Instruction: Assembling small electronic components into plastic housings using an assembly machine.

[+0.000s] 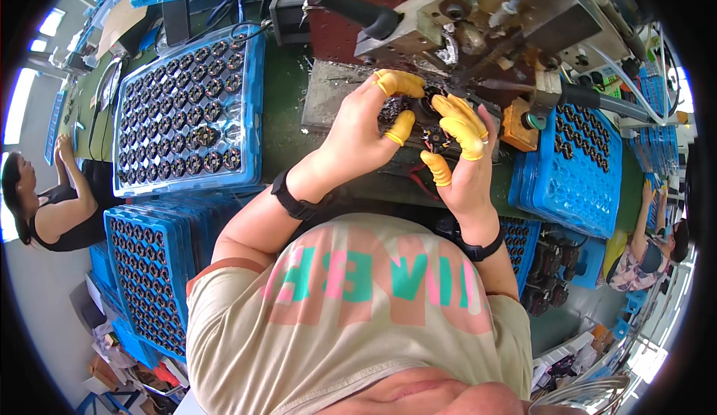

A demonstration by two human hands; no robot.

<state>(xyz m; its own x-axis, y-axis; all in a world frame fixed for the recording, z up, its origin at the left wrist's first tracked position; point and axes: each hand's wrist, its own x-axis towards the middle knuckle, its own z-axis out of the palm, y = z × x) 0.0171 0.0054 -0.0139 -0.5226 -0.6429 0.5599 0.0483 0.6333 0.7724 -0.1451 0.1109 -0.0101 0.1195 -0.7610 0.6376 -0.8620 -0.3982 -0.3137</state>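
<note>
Head-worn fisheye looks down; wearer's shirt (373, 288) close below, workbench (285, 97) beyond.

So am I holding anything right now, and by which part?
Can't tell for certain. A small dark component shows between the thumb and fingers of your right hand, but any contact is unclear; so is any hold by your left hand.

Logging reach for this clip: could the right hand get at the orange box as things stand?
Probably yes: the right hand is just left of the orange box, and nothing visible stands between them.
</note>
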